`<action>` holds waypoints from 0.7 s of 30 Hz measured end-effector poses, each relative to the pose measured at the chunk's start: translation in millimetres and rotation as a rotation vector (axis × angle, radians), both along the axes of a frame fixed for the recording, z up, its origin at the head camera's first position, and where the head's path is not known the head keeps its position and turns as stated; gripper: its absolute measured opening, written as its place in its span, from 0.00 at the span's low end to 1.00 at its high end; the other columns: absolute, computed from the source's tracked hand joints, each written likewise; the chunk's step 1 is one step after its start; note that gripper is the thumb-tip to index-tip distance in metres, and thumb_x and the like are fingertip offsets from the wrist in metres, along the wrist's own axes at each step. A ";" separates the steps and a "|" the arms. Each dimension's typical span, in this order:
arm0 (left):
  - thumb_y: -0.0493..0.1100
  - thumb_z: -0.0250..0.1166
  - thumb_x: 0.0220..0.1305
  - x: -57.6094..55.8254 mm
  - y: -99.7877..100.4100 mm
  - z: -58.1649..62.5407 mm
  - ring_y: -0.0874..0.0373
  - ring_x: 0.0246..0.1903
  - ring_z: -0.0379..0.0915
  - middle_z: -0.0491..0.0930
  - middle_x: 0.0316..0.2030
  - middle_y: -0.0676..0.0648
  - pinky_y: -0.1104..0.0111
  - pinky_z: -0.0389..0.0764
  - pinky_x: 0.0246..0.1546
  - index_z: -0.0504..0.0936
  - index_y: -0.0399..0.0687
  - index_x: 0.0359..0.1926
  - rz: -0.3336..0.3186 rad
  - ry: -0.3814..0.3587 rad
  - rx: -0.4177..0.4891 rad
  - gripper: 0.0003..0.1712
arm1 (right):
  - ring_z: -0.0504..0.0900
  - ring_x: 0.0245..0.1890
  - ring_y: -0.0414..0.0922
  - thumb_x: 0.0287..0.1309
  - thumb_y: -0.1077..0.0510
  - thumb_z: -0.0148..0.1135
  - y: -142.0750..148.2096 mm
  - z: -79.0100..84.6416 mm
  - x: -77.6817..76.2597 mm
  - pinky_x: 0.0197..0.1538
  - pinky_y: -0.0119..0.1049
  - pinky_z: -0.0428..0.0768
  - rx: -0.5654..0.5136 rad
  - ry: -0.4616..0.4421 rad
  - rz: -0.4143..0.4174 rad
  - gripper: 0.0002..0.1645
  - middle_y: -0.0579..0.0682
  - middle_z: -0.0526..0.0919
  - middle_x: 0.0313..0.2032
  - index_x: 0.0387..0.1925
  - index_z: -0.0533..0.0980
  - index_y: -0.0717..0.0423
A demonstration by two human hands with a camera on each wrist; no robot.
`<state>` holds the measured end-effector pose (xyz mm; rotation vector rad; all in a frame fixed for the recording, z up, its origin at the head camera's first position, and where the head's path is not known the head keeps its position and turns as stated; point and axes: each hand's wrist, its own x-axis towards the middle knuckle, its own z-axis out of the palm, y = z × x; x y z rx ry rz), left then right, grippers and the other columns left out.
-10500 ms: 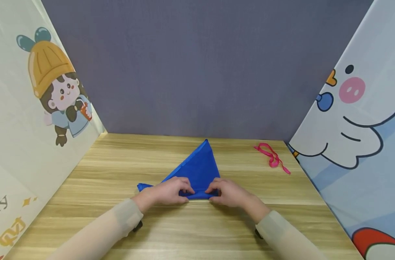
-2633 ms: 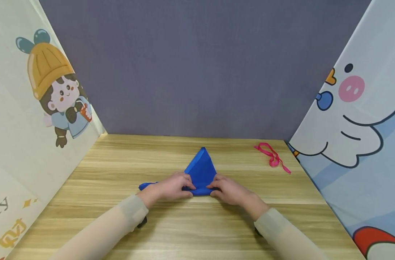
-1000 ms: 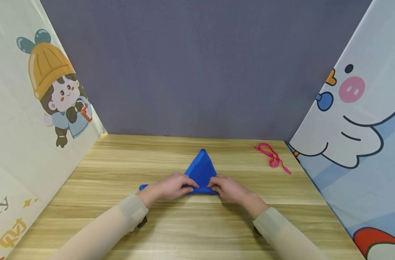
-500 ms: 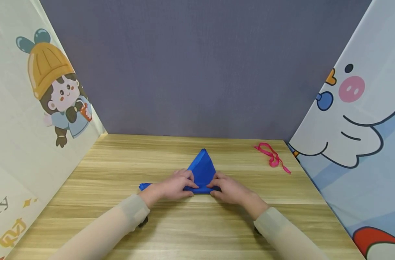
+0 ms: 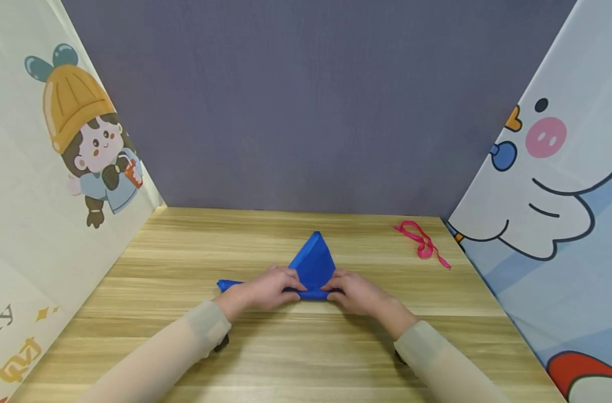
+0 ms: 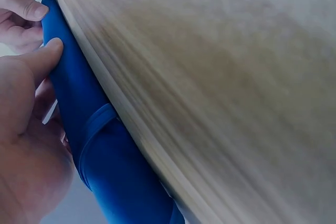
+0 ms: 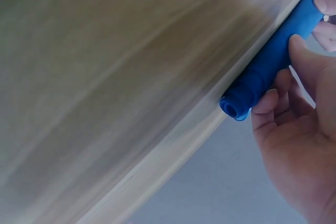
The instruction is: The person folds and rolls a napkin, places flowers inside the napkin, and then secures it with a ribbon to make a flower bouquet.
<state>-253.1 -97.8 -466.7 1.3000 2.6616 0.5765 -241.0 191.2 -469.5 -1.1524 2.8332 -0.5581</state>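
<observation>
A blue cloth (image 5: 316, 267) lies mid-table, its near side wound into a roll and its flat part tapering to a point away from me. My left hand (image 5: 270, 287) pinches the roll between thumb and fingers; the roll's left end sticks out past the wrist. Close by on the right, my right hand (image 5: 357, 291) pinches the roll near its other end. In the right wrist view the rolled cloth (image 7: 273, 56) shows a spiral end. Along the rolled cloth (image 6: 79, 82) in the left wrist view, a wrapped edge crosses the surface, with the left thumb pressing on it.
A pink ribbon (image 5: 420, 242) lies loosely curled at the back right of the wooden table (image 5: 306, 358). A grey panel (image 5: 306, 106) stands behind the table. Printed cartoon panels stand at the left and right sides.
Over about ten seconds the flat triangle of cloth has shrunk as its near side was rolled up. In the last second both hands have shifted their fingers only slightly along the roll.
</observation>
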 end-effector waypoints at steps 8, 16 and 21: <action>0.46 0.66 0.81 -1.1 -2.8 -3.0 0.61 0.57 0.84 0.91 0.54 0.55 0.53 0.75 0.64 0.92 0.53 0.59 0.010 -0.029 0.034 0.14 | 0.88 0.50 0.46 0.75 0.60 0.68 0.9 -1.1 -0.8 0.58 0.47 0.87 -0.014 0.008 0.014 0.11 0.48 0.89 0.46 0.53 0.90 0.53; 0.45 0.63 0.83 1.3 -2.8 0.6 0.59 0.58 0.85 0.91 0.56 0.53 0.52 0.76 0.64 0.91 0.52 0.61 0.013 -0.031 0.040 0.14 | 0.89 0.51 0.47 0.76 0.60 0.66 0.7 -1.6 -1.6 0.60 0.48 0.86 -0.001 0.013 0.008 0.10 0.48 0.90 0.47 0.52 0.90 0.53; 0.43 0.62 0.84 0.4 -1.8 -0.5 0.57 0.63 0.83 0.89 0.61 0.54 0.49 0.73 0.67 0.87 0.55 0.67 0.042 -0.086 0.059 0.17 | 0.88 0.48 0.46 0.78 0.60 0.65 0.3 -1.0 -1.6 0.55 0.48 0.87 -0.015 -0.049 -0.034 0.12 0.48 0.90 0.47 0.58 0.84 0.47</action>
